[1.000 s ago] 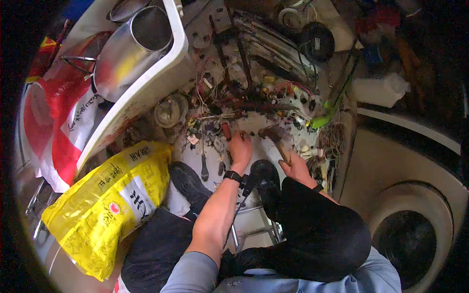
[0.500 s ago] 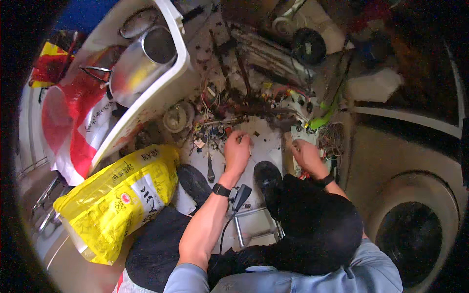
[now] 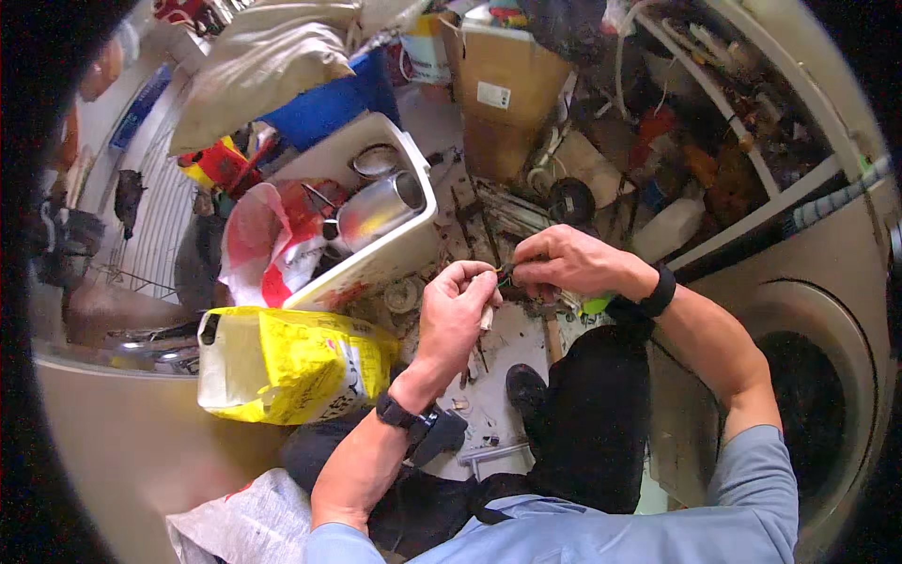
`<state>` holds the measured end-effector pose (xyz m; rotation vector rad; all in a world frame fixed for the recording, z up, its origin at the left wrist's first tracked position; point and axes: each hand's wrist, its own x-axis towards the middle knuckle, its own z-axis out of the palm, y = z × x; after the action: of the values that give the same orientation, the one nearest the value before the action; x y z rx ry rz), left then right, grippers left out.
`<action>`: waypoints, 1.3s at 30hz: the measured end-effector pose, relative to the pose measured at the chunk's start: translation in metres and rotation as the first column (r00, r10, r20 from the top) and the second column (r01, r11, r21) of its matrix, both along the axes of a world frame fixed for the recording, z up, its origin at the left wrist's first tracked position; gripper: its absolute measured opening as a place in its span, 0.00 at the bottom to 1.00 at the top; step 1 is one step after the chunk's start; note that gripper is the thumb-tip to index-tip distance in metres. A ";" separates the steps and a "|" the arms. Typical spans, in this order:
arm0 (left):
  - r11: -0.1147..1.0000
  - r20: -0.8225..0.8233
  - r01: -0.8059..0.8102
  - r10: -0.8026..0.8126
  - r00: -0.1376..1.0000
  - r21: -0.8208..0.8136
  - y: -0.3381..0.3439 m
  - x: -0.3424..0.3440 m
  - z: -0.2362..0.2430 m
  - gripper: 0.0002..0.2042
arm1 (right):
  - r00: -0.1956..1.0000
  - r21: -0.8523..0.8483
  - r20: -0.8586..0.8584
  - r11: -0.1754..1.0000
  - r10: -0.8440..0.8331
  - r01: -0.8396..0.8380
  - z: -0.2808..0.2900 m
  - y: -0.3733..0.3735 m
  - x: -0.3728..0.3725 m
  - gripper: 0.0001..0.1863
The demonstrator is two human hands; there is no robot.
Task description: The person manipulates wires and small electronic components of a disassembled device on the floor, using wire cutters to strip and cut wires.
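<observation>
My hands are raised close together over the littered floor. My left hand (image 3: 455,308) is closed in a pinch, with a thin yellow wire (image 3: 496,269) showing at its fingertips. A small pale piece (image 3: 487,317) sticks out below those fingers; what it is I cannot make out. My right hand (image 3: 575,262) is closed too, its fingertips on a small dark part (image 3: 506,274) with thin wires, just beside the left fingertips. A bit of green shows there as well. The fingers partly hide how the wires and the dark part join.
A white bin (image 3: 418,193) holding a metal canister (image 3: 381,211) and a red-and-white bag (image 3: 272,235) stands at left. Nearer is a yellow bag (image 3: 319,362). A cardboard box (image 3: 512,103) stands at the back, a round-doored appliance (image 3: 813,310) at right. My shoe (image 3: 526,387) rests on the floor.
Both hands have lifted from the floor litter and come together, now with thin wires between their fingertips. The view has tilted up, showing more of the background.
</observation>
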<state>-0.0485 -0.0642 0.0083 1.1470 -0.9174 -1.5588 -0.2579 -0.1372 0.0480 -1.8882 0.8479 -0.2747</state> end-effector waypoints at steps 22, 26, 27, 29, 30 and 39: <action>0.998 0.189 -0.042 0.050 0.981 -0.043 0.036 0.055 0.010 0.04 | 0.915 -0.550 0.204 0.733 -0.347 0.400 -0.026 0.073 0.094 0.06; 0.995 -0.111 -0.069 0.077 0.991 0.068 0.036 0.059 0.009 0.03 | 0.888 0.182 0.186 0.903 -0.421 0.390 -0.010 0.068 0.085 0.13; 0.992 -0.195 -0.037 0.061 0.979 0.123 0.036 0.060 0.013 0.03 | 0.879 0.413 0.188 0.848 -0.438 0.334 -0.007 0.068 0.082 0.14; 0.988 -0.214 0.000 0.033 0.976 0.154 0.038 0.058 0.020 0.03 | 0.860 0.532 0.219 0.795 -0.461 0.290 -0.009 0.067 0.075 0.15; 0.988 -0.199 -0.005 0.036 0.979 0.153 0.039 0.056 0.022 0.04 | 0.856 0.580 0.238 0.774 -0.458 0.253 -0.011 0.067 0.074 0.15; 0.984 -0.175 -0.027 0.058 0.983 0.174 0.049 0.054 0.020 0.04 | 0.795 0.721 0.330 0.680 -0.509 0.136 -0.021 0.076 0.071 0.15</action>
<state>0.0050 -0.0157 0.0281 1.1161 -0.6459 -1.7003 -0.1874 -0.0612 0.0272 -0.8899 0.7756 -0.5866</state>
